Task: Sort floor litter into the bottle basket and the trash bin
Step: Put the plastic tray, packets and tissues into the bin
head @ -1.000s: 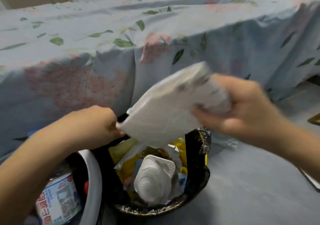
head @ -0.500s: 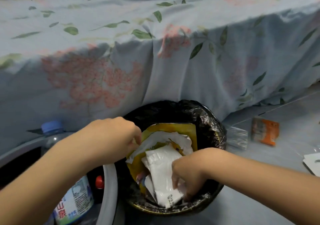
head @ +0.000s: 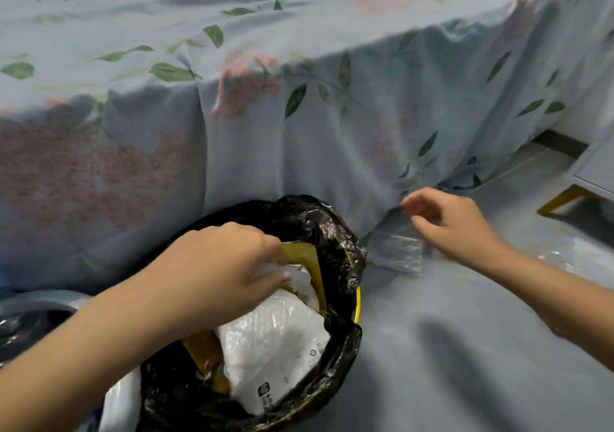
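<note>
**Right hand reaching for next wrapper, left hand at the bin**

- Trash bin (head: pixel 357 302), yellow rim with a black liner (head: pixel 319 222), stands on the floor (head: pixel 465 348) against the draped floral bed sheet (head: pixel 265 132). A white plastic bag (head: pixel 275 342) lies on top of the fill, a yellow packet (head: pixel 305 258) behind it.
- Left hand (head: pixel 226 265) is over the bin mouth, fingers curled and pinching a crumpled white scrap (head: pixel 299 275) at the top of the heap.
- Right hand (head: pixel 455 222) is out over the floor, fingers loosely spread and holding nothing, just above a clear plastic wrapper (head: pixel 395 252) lying beside the bin.
- More clear plastic (head: pixel 578 258) lies further right. Rim of the bottle basket (head: pixel 40 298) shows at lower left; its contents are out of view.

Doing this step well, as I judge it: the wrapper is thin and flat, so pinch a raised edge rather than pressing down; lift it clear of the sheet hem. Left hand should tamp the white scrap down so the heap does not spring back over the rim.

Against half a second ago: the right hand was inside the bin pressing the white bag down; it has left the bin and swung right. The view has shifted, and the orange packet seen then is now hidden.
</note>
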### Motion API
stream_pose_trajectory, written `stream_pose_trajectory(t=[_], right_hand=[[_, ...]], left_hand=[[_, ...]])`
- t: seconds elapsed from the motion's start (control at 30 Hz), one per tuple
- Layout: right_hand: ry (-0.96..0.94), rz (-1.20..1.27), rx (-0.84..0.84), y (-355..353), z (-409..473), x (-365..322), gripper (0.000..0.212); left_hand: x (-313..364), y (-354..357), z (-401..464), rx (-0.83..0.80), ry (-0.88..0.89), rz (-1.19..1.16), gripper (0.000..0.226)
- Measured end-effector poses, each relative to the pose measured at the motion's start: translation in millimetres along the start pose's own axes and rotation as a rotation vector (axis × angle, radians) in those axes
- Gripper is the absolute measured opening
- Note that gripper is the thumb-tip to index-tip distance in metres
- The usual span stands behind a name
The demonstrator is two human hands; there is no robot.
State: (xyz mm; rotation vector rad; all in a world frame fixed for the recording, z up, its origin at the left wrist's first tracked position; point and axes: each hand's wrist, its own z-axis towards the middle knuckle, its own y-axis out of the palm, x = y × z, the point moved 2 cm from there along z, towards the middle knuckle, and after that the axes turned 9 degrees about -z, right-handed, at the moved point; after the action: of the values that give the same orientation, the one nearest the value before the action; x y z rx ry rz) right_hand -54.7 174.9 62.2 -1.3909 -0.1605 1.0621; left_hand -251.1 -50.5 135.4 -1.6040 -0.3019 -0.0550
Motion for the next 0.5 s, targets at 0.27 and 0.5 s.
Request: stream_pose_trajectory(t=[0.27,0.5], right_hand=[[0.243,-0.38,-0.413,89,-6,123,0.041],[0.341,-0.396,-0.352,136,26,154,0.053]], left_hand=[[63,59,49,0.011,-0.196,-0.259,0.098],[60,92,59,-0.027,-0.192,-0.2,0.095]])
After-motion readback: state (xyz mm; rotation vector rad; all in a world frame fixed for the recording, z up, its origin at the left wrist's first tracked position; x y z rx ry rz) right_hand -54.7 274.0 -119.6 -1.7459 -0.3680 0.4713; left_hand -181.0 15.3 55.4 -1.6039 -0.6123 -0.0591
